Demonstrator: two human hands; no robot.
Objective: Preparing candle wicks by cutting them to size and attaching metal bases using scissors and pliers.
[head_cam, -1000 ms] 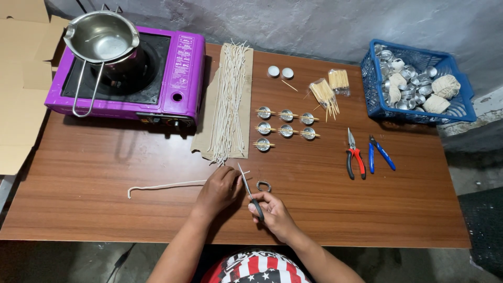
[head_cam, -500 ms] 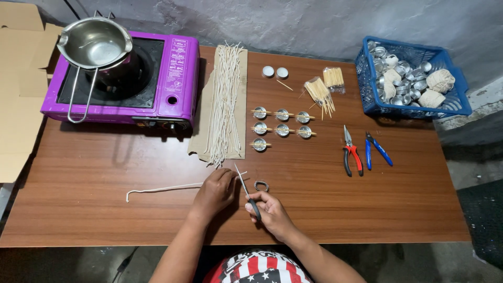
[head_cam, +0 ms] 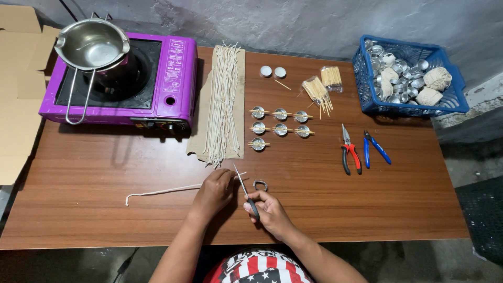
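Right grip [head_cam: 267, 209] holds one scissors [head_cam: 245, 189].

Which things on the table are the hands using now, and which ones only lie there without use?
In use:
- left hand pressing the white string
- right hand with its grip on the scissors
- small metal cup close by the right hand

Lying about:
- purple stove with pot
- cut strings on cardboard
- cups with sticks
- pliers
- blue basket
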